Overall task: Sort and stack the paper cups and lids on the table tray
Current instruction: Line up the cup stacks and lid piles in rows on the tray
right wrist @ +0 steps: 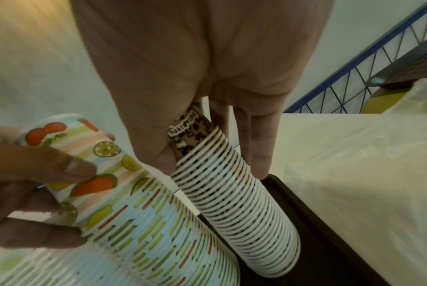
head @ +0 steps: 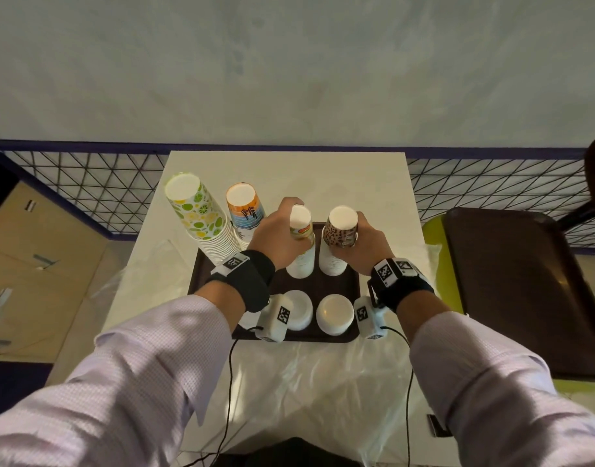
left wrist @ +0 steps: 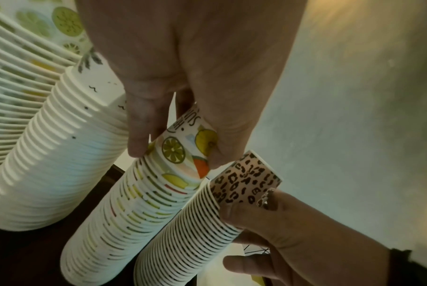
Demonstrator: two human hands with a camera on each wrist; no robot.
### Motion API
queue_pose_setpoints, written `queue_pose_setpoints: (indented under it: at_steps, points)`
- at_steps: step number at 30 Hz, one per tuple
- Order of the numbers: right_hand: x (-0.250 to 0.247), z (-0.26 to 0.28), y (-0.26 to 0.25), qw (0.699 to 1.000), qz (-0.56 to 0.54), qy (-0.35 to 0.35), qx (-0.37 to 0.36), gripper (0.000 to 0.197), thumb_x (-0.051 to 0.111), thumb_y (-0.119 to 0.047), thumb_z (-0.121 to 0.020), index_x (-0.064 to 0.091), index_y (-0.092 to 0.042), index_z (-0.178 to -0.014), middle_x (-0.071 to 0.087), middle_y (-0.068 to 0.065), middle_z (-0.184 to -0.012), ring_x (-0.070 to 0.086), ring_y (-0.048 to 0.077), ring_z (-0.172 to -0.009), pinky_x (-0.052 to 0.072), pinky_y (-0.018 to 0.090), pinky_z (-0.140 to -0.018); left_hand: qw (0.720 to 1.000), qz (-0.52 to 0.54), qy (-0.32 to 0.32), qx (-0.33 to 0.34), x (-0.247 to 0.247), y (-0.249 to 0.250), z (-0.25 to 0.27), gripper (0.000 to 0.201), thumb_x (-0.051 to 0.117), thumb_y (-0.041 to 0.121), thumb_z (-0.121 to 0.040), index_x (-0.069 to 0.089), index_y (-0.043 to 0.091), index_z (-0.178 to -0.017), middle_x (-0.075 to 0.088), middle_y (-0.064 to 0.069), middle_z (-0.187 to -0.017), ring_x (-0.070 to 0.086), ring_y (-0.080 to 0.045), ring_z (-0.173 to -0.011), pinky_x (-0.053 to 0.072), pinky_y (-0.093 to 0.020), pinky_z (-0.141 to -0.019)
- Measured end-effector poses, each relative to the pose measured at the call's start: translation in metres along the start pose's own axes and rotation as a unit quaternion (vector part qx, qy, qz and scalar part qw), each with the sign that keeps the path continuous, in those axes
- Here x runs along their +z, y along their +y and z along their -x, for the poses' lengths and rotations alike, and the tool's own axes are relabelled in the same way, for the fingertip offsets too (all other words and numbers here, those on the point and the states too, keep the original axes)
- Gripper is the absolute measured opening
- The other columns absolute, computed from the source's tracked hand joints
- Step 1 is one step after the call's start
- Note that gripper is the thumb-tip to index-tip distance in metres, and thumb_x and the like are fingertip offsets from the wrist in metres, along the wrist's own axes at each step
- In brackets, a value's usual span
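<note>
Four upside-down cup stacks stand on the dark tray [head: 351,288]. My left hand [head: 276,235] grips the top of the citrus-fruit stack [head: 301,227] [left wrist: 143,197] [right wrist: 124,209], thumb and fingers around the top cup. My right hand [head: 360,244] grips the top of the leopard-print stack [head: 340,230] [left wrist: 246,180] [right wrist: 234,193] the same way. A taller lime-print stack [head: 195,210] and a palm-print stack [head: 245,207] stand at the tray's left. Two piles of white lids [head: 335,313] lie at the tray's near edge.
The tray sits on a white table [head: 289,170] with clear plastic film [head: 309,372] over its near part. A second dark tray [head: 518,284] lies to the right. A blue mesh railing [head: 87,183] runs behind, with cardboard boxes [head: 36,264] on the left.
</note>
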State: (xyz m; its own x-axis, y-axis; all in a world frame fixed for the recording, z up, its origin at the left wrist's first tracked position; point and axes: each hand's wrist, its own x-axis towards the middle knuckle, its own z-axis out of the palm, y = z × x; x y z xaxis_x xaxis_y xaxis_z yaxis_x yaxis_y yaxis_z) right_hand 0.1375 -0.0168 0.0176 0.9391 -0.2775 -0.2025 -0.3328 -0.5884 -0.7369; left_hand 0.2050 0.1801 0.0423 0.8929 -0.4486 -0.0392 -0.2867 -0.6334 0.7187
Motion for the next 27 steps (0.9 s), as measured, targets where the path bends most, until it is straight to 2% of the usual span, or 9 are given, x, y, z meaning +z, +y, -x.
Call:
queue_pose_setpoints:
  at_steps: [4,7,13,19,22,25,27]
  points:
    - [-0.001,0.001,-0.002,1.000,0.011,-0.007,0.004,0.070,0.080,-0.031,-0.081,0.044,-0.018,-0.140,0.066,0.007,-0.127,0.060,0.031,-0.119,0.043,0.026,-0.086,1.000,0.005,-0.006,0.007,-0.001,-0.001,0.000,0.062,0.082,0.018,-0.084,0.048,0.018,-0.136,0.065,-0.009,-0.118,0.063,-0.030,-0.104,0.052,-0.034,-0.082]
    - [0.000,0.003,-0.003,1.000,0.004,-0.005,0.009,0.070,0.079,-0.030,-0.082,0.044,-0.018,-0.141,0.066,0.007,-0.128,0.060,0.031,-0.120,0.043,0.026,-0.087,1.000,0.008,-0.014,0.014,-0.003,-0.002,-0.001,0.062,0.083,0.017,-0.083,0.049,0.018,-0.135,0.064,-0.007,-0.118,0.062,-0.028,-0.103,0.053,-0.035,-0.083]
    - [0.003,0.005,-0.005,1.000,0.008,0.006,0.022,0.069,0.078,-0.042,-0.083,0.045,-0.018,-0.138,0.067,0.007,-0.124,0.062,0.031,-0.114,0.044,0.026,-0.083,0.999,0.016,-0.019,0.023,-0.004,-0.004,0.000,0.061,0.082,0.014,-0.084,0.049,0.015,-0.135,0.059,0.001,-0.112,0.060,-0.024,-0.100,0.049,-0.030,-0.082]
    - [0.006,0.009,-0.010,0.999,0.027,0.016,0.029,0.066,0.080,-0.036,-0.081,0.047,-0.014,-0.134,0.067,0.011,-0.123,0.063,0.034,-0.114,0.046,0.029,-0.082,0.999,0.023,-0.030,0.006,-0.004,-0.004,-0.001,0.057,0.081,0.015,-0.086,0.048,0.018,-0.133,0.061,0.000,-0.113,0.063,-0.027,-0.105,0.047,-0.029,-0.083]
    - [0.006,0.011,-0.010,0.999,0.014,0.024,0.028,0.066,0.081,-0.032,-0.081,0.048,-0.012,-0.134,0.067,0.013,-0.123,0.062,0.035,-0.114,0.048,0.032,-0.085,0.998,0.024,-0.047,-0.021,-0.008,0.001,-0.001,0.070,0.081,0.016,-0.086,0.042,0.023,-0.144,0.060,-0.003,-0.127,0.062,-0.029,-0.116,0.048,-0.030,-0.088]
    - [0.005,0.012,-0.010,0.999,0.012,0.017,0.031,0.068,0.082,-0.027,-0.080,0.046,-0.011,-0.135,0.066,0.014,-0.124,0.060,0.037,-0.117,0.047,0.032,-0.086,0.997,0.032,-0.064,-0.035,-0.013,0.009,0.002,0.096,0.082,0.017,-0.086,0.022,0.031,-0.160,0.054,-0.004,-0.149,0.057,-0.025,-0.130,0.050,-0.034,-0.103]
    - [0.002,0.013,-0.010,0.999,0.014,-0.015,0.048,0.073,0.082,-0.025,-0.080,0.040,-0.012,-0.139,0.063,0.015,-0.129,0.058,0.037,-0.121,0.045,0.032,-0.088,0.997,0.037,-0.067,-0.030,-0.018,0.015,0.007,0.105,0.083,0.022,-0.085,0.013,0.035,-0.163,0.057,-0.005,-0.145,0.058,-0.024,-0.129,0.051,-0.038,-0.106]
